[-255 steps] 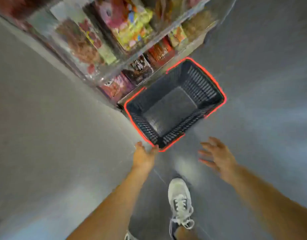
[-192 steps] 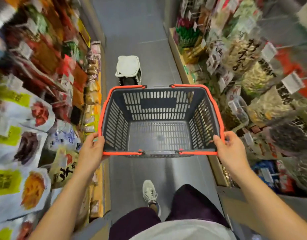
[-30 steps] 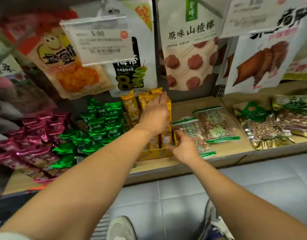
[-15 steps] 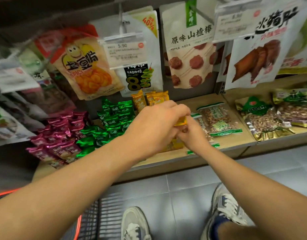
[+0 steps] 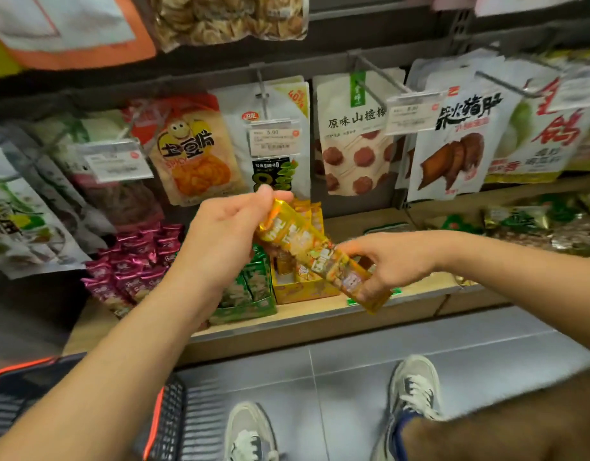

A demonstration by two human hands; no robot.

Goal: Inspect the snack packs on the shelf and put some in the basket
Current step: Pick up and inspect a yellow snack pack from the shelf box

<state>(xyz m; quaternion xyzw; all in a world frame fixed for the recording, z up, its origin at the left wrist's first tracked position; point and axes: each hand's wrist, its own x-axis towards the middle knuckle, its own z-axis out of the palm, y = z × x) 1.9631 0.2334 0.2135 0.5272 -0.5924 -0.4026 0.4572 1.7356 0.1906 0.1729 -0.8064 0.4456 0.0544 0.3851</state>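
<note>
- Head view: left hand (image 5: 220, 241) pinches the pack (image 5: 317, 257) at its top end and right hand (image 5: 396, 261) pinches the bottom. It's dead centre, lifted off the shelf (image 5: 320, 321).
- I'd keep both pinches light, turn it to read the label, then drop it in the basket (image 5: 155, 410) at 7 o'clock.
- Count: one pack held, one basket. Packs in the box (image 5: 307, 292) are too blurry to count.

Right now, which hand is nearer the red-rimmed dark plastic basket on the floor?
Left. The left hand, pinching the upper end of the long yellow foil snack pack, is up and right of the basket; the right hand, holding the lower end, is farther right.
</note>
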